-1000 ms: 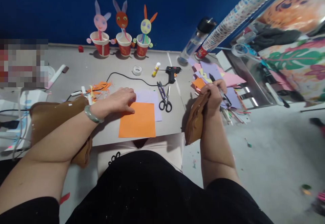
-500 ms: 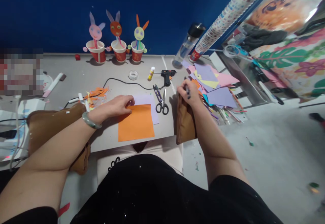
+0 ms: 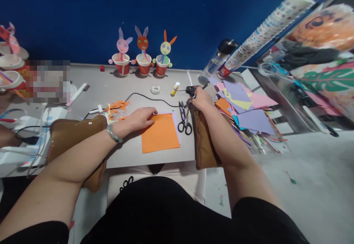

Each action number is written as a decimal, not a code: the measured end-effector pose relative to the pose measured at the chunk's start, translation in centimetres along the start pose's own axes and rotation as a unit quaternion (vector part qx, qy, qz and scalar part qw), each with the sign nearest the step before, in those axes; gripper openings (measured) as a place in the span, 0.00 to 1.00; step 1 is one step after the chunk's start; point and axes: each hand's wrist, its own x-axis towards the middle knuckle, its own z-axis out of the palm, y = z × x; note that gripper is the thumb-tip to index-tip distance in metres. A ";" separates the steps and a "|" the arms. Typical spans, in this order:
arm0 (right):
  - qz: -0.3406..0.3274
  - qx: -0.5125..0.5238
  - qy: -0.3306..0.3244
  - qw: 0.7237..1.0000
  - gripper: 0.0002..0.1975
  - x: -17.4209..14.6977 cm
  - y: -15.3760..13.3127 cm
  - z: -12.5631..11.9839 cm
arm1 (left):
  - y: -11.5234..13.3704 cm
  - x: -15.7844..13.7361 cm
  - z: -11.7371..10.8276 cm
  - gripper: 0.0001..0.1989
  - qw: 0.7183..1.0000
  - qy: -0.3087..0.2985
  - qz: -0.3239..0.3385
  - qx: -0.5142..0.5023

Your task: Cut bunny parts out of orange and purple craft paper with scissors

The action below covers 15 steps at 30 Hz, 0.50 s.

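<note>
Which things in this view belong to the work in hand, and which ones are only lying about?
Belonging to the work:
- orange square paper sheet, touched by the left hand
- dark slim pen, in the right hand

Apparently just lying about:
- clear bottle with black lid
- tall stack of patterned paper cups
- shredded orange paper scraps

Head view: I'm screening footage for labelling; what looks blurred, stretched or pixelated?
Head view: a pixelated block covers part of the left; head view: the cup stack looks stretched toward upper right; head view: the right hand seems slightly soft, the orange sheet crisper.
</note>
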 end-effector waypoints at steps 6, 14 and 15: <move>0.008 0.000 0.008 1.000 0.18 0.0 0.8 0.3 | 0.0 -0.4 0.2 0.16 1.000 0.022 -0.002 0.005; 0.002 -0.012 -0.004 1.000 0.18 -0.3 0.4 0.3 | -2.6 0.2 -6.6 0.16 0.960 0.168 -0.218 0.055; -0.002 -0.013 -0.001 1.000 0.19 -0.4 0.5 0.3 | -3.8 0.6 -8.3 0.16 0.947 0.166 -0.264 0.073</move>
